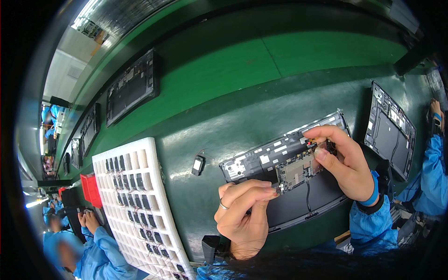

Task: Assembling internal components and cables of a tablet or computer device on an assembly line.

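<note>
An opened dark tablet chassis [261,161] lies on the green belt in front of me, its circuit board [295,172] and black battery panel exposed. My left hand [242,212], a ring on one finger, pinches at the left edge of the board with fingertips together. My right hand [343,161] presses with thumb and forefinger on the board's upper right corner by a small orange-red connector [310,145]. Whether either hand holds a small part, I cannot tell.
A white foam tray [135,205] holding several small black modules sits to the left. One loose black module [198,165] lies on the belt. More open chassis [130,86] [389,128] lie on the belt. Workers in blue sit at left [93,247] and right [431,163].
</note>
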Motion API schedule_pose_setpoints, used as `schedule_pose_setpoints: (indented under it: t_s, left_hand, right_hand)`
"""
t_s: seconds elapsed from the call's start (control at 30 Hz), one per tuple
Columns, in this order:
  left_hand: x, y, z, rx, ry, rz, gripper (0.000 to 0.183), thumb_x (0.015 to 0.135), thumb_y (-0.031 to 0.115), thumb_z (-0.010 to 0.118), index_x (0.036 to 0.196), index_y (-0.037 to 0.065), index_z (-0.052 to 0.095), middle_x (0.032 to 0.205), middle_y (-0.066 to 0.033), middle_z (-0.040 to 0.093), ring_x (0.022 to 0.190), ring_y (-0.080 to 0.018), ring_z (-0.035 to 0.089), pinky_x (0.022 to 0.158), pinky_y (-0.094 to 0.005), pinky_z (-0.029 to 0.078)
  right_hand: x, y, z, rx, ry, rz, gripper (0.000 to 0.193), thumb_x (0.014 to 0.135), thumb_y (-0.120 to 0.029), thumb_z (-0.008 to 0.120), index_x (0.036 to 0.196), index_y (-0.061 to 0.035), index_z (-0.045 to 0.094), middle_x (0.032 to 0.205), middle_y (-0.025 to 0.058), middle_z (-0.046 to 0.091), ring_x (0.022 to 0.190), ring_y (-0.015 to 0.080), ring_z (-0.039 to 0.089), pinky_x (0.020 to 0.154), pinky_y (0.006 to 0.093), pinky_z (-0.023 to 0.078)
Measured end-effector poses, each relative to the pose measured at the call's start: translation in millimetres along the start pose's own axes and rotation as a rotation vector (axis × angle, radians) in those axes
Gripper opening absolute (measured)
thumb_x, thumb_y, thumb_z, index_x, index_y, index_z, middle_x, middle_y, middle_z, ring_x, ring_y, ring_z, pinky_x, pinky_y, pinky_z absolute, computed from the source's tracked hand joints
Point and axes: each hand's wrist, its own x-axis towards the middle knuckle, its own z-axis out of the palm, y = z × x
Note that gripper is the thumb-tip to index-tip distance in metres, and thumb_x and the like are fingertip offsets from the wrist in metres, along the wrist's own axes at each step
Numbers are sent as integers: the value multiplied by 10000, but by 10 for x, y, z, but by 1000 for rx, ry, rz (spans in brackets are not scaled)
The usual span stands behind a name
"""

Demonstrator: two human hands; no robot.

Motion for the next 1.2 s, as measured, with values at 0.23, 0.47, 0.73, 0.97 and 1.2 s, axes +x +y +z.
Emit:
schedule_pose_setpoints:
  t_s: [0.23, 0.47, 0.73, 0.97, 1.2]
  left_hand:
    - [11, 11, 11, 15, 14, -1, 168, 874, -142, 767, 945, -1, 709, 978, -144, 731, 799, -177, 690, 688, -276, 563]
    - [63, 67, 4, 123, 31, 85, 207, 816, -137, 790, 915, 30, 718, 930, -109, 756, 775, -197, 667, 667, -291, 502]
    - [69, 103, 11, 190, 28, 89, 159, 812, -98, 800, 845, 41, 729, 894, -88, 759, 739, -203, 643, 715, -336, 434]
    - [39, 80, 27, 161, 62, 25, 153, 803, 10, 847, 913, 102, 792, 948, 3, 787, 825, -140, 706, 797, -315, 413]
    - [43, 67, 28, 137, 44, 21, 148, 807, 14, 847, 916, 95, 787, 943, -5, 788, 817, -144, 705, 794, -319, 417]
  right_hand:
    - [-2, -5, 8, 22, 0, 9, 338, 1072, -74, 593, 1403, -6, 592, 1016, 19, 588, 945, 100, 575, 879, 270, 474]
    - [-4, 6, -1, 0, -3, -4, 347, 1074, -75, 595, 1412, 2, 584, 1033, 22, 594, 957, 96, 577, 884, 267, 478]
    - [-4, -1, -2, -29, 3, -11, 342, 1073, -68, 590, 1407, 4, 584, 1034, 26, 598, 948, 96, 586, 881, 267, 482]
    - [-5, 9, -11, -18, -1, -4, 339, 1066, -56, 597, 1400, -1, 592, 1025, 17, 582, 952, 98, 561, 881, 266, 473]
    - [2, 7, -10, -32, 8, -15, 346, 1054, -50, 609, 1398, -8, 599, 1021, 10, 573, 936, 94, 542, 873, 262, 462]
